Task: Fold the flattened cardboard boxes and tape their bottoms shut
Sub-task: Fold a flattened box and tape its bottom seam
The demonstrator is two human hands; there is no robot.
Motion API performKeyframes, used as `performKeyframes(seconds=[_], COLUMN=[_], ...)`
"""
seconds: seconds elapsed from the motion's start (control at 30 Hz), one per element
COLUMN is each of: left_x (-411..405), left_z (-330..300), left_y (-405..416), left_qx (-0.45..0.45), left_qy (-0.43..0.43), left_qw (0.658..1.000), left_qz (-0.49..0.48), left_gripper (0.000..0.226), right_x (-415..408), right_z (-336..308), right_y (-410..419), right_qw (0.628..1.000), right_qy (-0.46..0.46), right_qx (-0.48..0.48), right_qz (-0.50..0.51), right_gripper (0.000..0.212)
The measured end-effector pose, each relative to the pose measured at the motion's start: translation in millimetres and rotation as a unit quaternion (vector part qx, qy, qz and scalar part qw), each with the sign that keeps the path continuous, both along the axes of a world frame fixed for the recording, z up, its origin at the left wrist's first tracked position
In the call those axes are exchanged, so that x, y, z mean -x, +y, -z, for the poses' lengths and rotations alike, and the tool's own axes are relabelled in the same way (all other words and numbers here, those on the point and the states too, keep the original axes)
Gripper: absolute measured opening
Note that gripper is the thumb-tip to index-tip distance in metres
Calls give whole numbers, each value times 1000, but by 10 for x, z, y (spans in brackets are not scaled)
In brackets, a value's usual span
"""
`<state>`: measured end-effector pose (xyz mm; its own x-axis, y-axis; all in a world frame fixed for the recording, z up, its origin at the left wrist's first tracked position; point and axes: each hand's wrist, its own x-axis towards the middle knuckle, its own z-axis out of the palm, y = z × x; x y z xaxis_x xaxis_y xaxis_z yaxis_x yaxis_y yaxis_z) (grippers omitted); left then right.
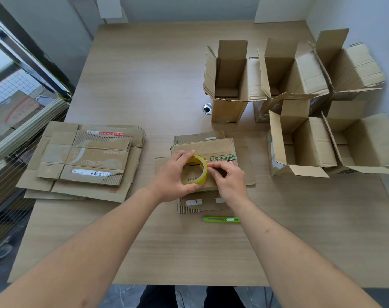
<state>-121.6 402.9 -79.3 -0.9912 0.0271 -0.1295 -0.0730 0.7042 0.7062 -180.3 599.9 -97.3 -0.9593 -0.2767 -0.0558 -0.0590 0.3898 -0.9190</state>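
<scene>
A folded cardboard box [220,147] with green printed characters stands bottom-up at the table's middle, its flaps spread to the sides. Above it my left hand [173,176] grips a yellow tape roll [194,170] held upright. My right hand [228,177] pinches the roll's right edge with thumb and forefinger, at the tape's end. A stack of flattened cardboard boxes [84,161] lies to the left.
A green utility knife [221,219] lies just in front of the box. Several erected open boxes [300,103] crowd the right and far right of the wooden table [144,74]. A round metal grommet [207,108] sits beside them. A wire cart stands off the table's left edge.
</scene>
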Motion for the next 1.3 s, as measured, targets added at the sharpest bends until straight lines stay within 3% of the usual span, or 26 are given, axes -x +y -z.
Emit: performKeyframes(seconds=[0.3, 0.5, 0.83, 1.0, 1.07, 1.2, 1.3], left_x=[23, 92, 98, 115, 92, 48, 86], left_z=[-48, -93, -99, -86, -112, -150, -215], left_y=[-21, 7, 115, 113, 96, 120, 144], left_qx=[-9, 16, 57, 139, 152, 99, 4], left_qy=[13, -20, -29, -23, 19, 89, 95], left_qw=[1000, 1000, 998, 988, 984, 988, 995], left_qz=[-2, -17, -18, 59, 87, 80, 38], left_gripper=[91, 100, 106, 107, 92, 38, 36], right_x=[-40, 12, 163, 195, 213, 280, 327], right_z=[146, -4, -147, -141, -125, -140, -155], right_y=[-96, 256, 234, 205, 198, 247, 286], right_qw=[994, 987, 987, 994, 992, 987, 983], right_qy=[79, 79, -29, -84, -117, -158, -180], right_qx=[-79, -91, -94, -33, -8, 17, 16], right_qz=[2, -111, -125, -68, -40, 3, 10], right_gripper=[10, 17, 22, 22, 21, 24, 26])
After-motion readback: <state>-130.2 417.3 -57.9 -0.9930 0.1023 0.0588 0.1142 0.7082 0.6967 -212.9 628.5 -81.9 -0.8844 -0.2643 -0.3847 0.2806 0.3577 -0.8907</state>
